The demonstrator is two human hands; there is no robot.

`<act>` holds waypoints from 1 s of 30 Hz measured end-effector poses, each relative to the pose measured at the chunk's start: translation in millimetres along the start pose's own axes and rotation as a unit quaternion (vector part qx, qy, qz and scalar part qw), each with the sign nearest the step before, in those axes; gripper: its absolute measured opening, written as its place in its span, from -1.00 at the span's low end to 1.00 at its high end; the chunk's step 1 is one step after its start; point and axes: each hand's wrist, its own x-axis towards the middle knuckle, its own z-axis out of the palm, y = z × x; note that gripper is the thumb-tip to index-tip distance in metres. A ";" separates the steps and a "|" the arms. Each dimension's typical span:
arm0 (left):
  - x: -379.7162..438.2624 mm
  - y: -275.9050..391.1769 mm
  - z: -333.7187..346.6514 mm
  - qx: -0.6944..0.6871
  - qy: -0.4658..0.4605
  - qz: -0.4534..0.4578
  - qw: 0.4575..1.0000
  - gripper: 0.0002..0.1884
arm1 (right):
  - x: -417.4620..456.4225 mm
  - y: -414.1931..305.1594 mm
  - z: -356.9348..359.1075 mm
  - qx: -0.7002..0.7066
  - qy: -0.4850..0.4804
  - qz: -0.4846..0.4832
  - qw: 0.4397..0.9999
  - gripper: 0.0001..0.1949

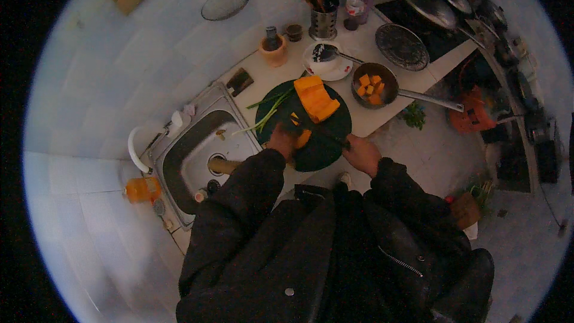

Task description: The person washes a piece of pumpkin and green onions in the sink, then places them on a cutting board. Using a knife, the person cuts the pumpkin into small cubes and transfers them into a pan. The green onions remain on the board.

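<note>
A round dark green cutting board [314, 161] lies on the counter before me. My right hand [362, 154] grips the handle of a knife [329, 136], whose dark blade reaches left across the board and is hard to make out. On the board's near left side my left hand [282, 141] has its blurred fingers on a small orange pumpkin piece [303, 139]. A thin orange sliver [294, 119] is just beyond them. The large peeled pumpkin chunk [316, 98] rests at the far side of the board. Green onion stalks [273, 112] hang over the left edge.
A saucepan [392, 78] with pumpkin cubes [370, 89] stands right of the board. Behind are a white bowl [327, 69] with a spatula [325, 53], a mortar [273, 54] and a utensil holder [323, 24]. A steel sink [193, 143] is at left, a stove [444, 49] at far right.
</note>
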 end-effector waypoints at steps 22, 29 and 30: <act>-0.9 15.5 -3.7 -0.116 0.008 -0.118 0.986 -0.73 | -2.9 -31.2 -16.3 0.006 0.010 0.029 1.000 -0.74; -6.5 10.3 16.2 -0.076 0.023 -0.117 0.990 -0.68 | -4.5 -31.5 -8.3 -0.021 -0.030 0.021 0.999 -0.74; -5.9 9.9 20.1 -0.077 0.032 -0.117 0.990 -0.67 | -3.5 -29.6 -6.6 -0.026 -0.033 0.023 0.999 -0.74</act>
